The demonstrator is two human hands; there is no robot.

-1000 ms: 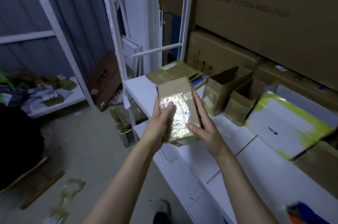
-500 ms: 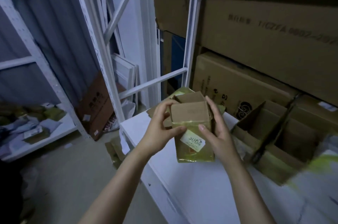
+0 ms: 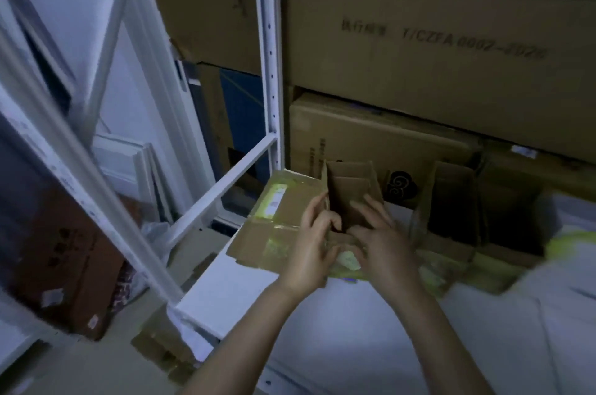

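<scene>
Stacked cartons stand behind two open boxes.

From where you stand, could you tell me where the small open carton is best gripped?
By its side walls at the rim, from the front: the small open carton stands upright, mouth up, big boxes behind, a flat carton close on its left.
</scene>
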